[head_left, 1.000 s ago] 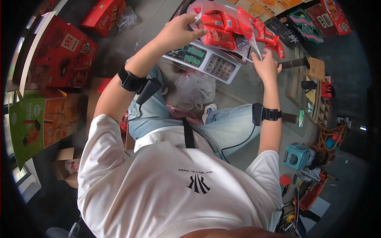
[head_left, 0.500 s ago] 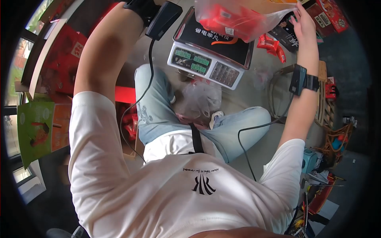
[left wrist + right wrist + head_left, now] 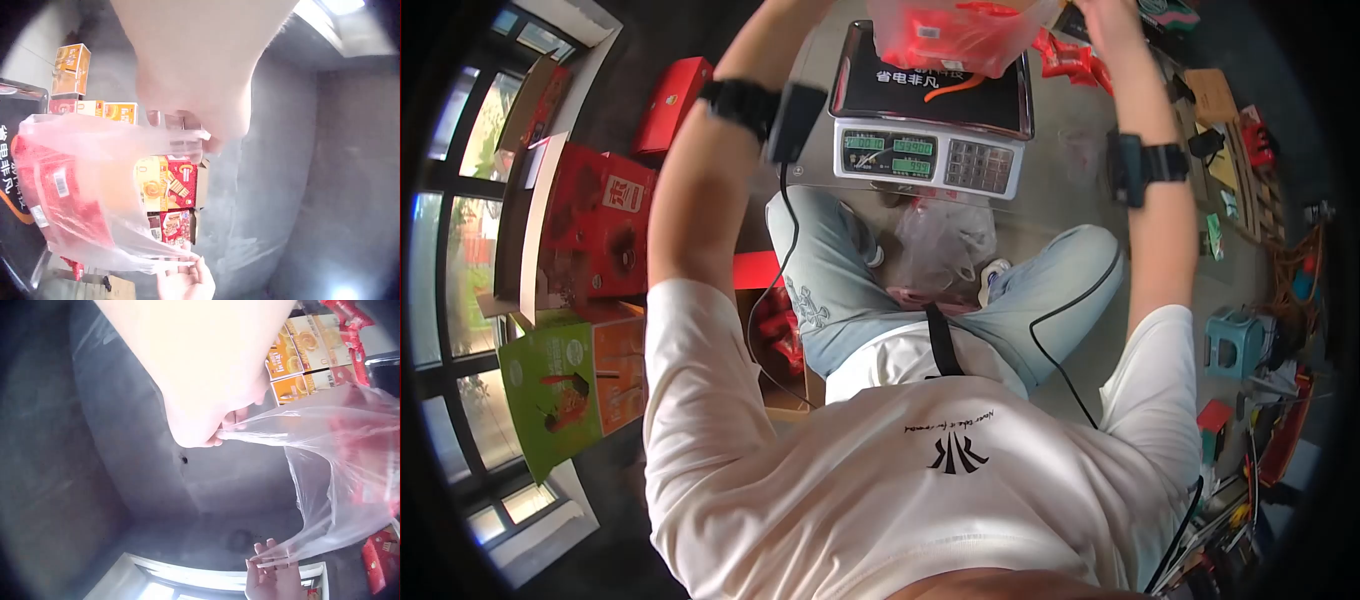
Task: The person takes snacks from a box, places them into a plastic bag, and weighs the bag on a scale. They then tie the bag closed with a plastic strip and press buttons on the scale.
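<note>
A clear plastic bag (image 3: pixel 970 45) full of red packets hangs over the black platform of a digital scale (image 3: pixel 930 155). In the left wrist view, my left hand (image 3: pixel 194 122) grips one stretched handle of the bag (image 3: pixel 106 206). My right hand (image 3: pixel 209 419) holds the opposite handle, its fingers curled on the film in the right wrist view. Between the two hands the bag's mouth is pulled wide. The head view cuts off my left hand above its top edge, while part of my right hand (image 3: pixel 1105 30) shows at the top.
Loose red packets (image 3: pixel 1070 62) lie to the right of the scale. Orange and red snack boxes (image 3: pixel 159 184) stand beyond the bag. Another crumpled plastic bag (image 3: pixel 945 240) is under the scale, between the legs. Red cartons (image 3: pixel 605 220) are at the left.
Both hands have moved up and away, lifting the bag of red packets off the scale, so its black platform now shows. The hands have spread further apart.
</note>
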`<state>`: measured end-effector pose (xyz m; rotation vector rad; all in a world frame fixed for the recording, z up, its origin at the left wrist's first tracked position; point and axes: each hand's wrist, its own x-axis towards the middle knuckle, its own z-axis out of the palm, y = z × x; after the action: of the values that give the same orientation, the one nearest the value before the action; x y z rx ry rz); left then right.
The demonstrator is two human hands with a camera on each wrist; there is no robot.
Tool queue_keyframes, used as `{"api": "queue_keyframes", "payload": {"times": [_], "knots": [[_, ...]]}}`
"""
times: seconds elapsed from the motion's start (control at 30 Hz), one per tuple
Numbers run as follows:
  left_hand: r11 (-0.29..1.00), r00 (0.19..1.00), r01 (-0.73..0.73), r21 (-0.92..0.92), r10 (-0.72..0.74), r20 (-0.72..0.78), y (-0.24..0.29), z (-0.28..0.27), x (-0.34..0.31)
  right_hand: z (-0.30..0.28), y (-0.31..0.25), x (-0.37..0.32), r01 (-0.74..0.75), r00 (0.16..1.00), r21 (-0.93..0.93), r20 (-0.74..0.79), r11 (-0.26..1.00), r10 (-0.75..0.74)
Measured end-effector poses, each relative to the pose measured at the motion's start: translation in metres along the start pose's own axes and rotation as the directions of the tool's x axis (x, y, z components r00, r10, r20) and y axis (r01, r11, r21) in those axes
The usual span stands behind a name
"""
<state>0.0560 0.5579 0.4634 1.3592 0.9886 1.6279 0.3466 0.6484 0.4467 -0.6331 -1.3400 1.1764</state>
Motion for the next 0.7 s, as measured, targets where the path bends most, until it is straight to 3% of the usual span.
{"api": "queue_keyframes", "payload": {"times": [0.03,0.07,0.1,0.13,0.17,0.3,0.43,0.5,0.63,0.7], "knots": [[0.988,0.992,-0.088,0.126,0.076,0.1,-0.012,0.001,-0.011,0.001,0.016,-0.017,0.039,0.999,-0.088,0.011,0.995,-0.038],[0.976,0.956,-0.17,0.136,0.13,0.262,-0.035,-0.005,-0.022,0.006,0.03,-0.036,0.082,0.997,-0.172,0.029,0.982,-0.078],[0.984,0.981,-0.128,0.123,0.108,0.16,-0.054,0.008,-0.041,0.013,0.04,-0.056,-0.012,1.0,-0.177,0.009,0.984,0.014],[0.984,0.975,-0.109,0.138,0.079,0.206,-0.075,0.009,-0.055,0.007,0.068,-0.066,0.077,0.995,-0.325,0.078,0.943,-0.054],[0.984,0.967,-0.088,0.154,0.047,0.25,-0.092,0.011,-0.067,0.015,0.08,-0.083,0.038,0.991,-0.139,0.129,0.99,-0.02],[0.997,0.986,-0.026,0.076,0.013,0.168,-0.117,0.048,-0.118,0.045,0.103,-0.135,0.103,0.995,-0.306,0.049,0.946,-0.092],[0.977,1.0,0.021,0.214,-0.02,-0.007,-0.137,0.067,-0.146,0.062,0.122,-0.159,0.084,0.989,-0.289,-0.095,0.954,-0.116],[0.988,0.997,0.013,0.155,-0.001,-0.08,-0.141,0.078,-0.154,0.067,0.128,-0.169,0.039,0.991,-0.247,-0.114,0.968,-0.069],[0.982,0.991,0.118,0.148,-0.107,-0.082,-0.144,0.08,-0.163,0.065,0.142,-0.174,-0.011,0.988,-0.227,-0.15,0.974,-0.024],[0.967,0.988,0.127,-0.223,-0.143,-0.059,-0.148,0.083,-0.165,0.062,0.146,-0.18,-0.073,0.982,-0.212,-0.187,0.975,0.033]]}}
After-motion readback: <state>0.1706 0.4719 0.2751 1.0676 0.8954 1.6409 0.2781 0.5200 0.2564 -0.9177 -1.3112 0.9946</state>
